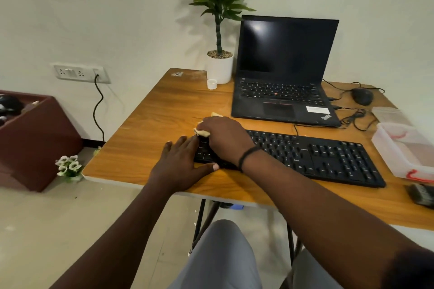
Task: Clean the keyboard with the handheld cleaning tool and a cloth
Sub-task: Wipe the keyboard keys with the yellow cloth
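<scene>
A black keyboard (317,156) lies across the wooden table (152,124), its left end under my hands. My right hand (223,138) presses a yellowish cloth (202,132) onto the keyboard's left keys; the cloth is bunched under the palm and fingers, with bits showing at the far side. Flat on the table, my left hand (183,164) has straight fingers against the keyboard's left edge and its thumb along the front edge. A dark brush-like cleaning tool (421,195) sits at the table's right edge.
An open black laptop (281,73) stands behind the keyboard, with a potted plant (219,63) and a small white cap (211,84) to its left. A mouse (362,96) with cables and clear plastic containers (404,148) occupy the right side. A socket panel (79,73) is on the wall.
</scene>
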